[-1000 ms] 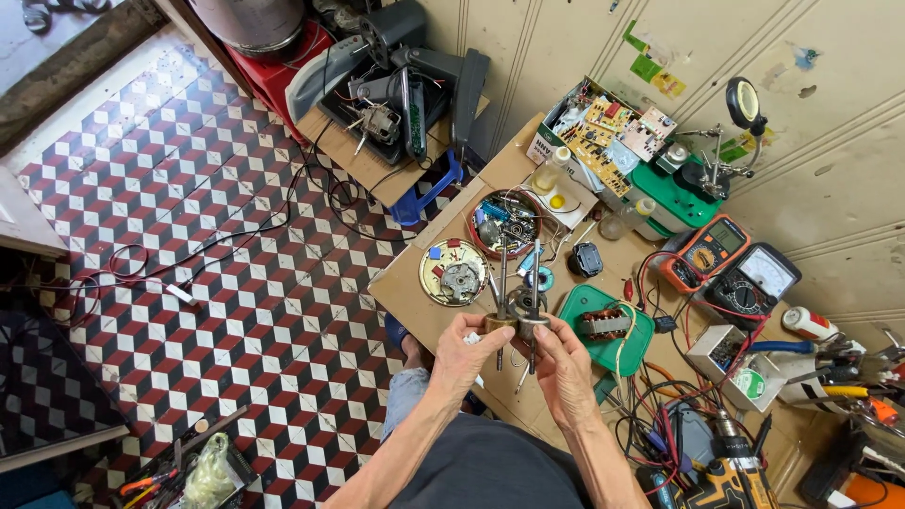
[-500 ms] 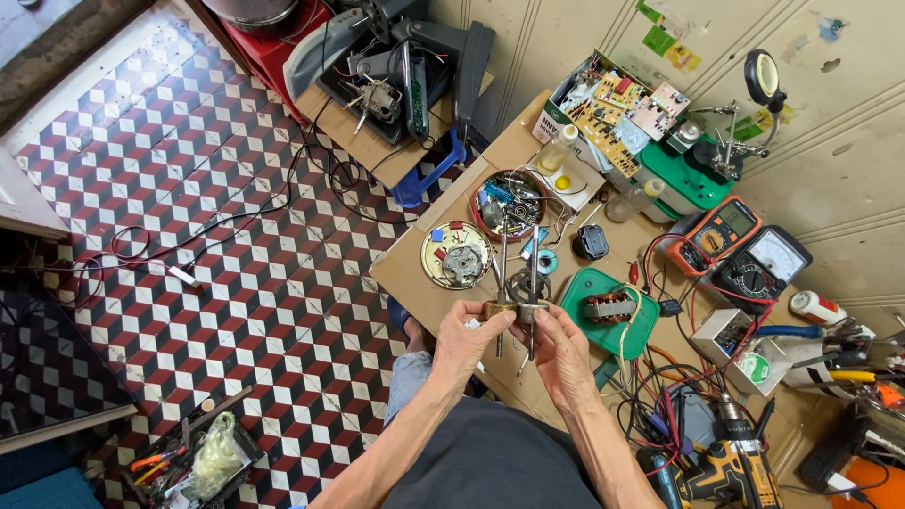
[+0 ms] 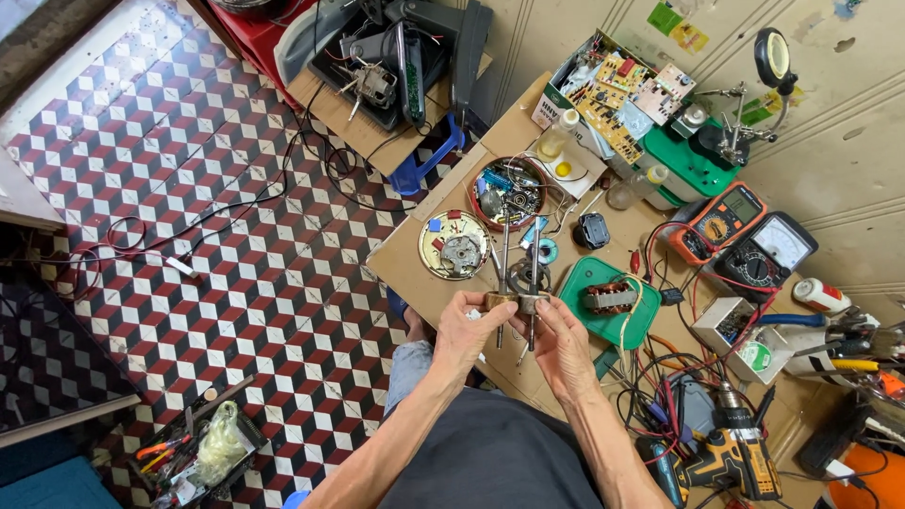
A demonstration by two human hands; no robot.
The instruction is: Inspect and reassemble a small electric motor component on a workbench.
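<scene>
Both hands grip one small metal bracket [image 3: 517, 302] with long bolts, held over the workbench [image 3: 415, 273] edge. Left hand [image 3: 464, 330] fingers pinch its left end, right hand [image 3: 558, 341] fingers pinch the right. Green tray [image 3: 603, 320] at 3 o'clock, round plate [image 3: 453, 245] at 11.

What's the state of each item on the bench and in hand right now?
Left hand: grip closed on metal bracket with rods.
Right hand: grip closed on the same bracket.
Metal bracket with rods: held up off the bench, rods roughly upright.
Round motor plate: lying flat, insides exposed.
Red bowl: filled with parts.
Green tray: holding a wound coil.
Cordless drill: lying down.
</scene>
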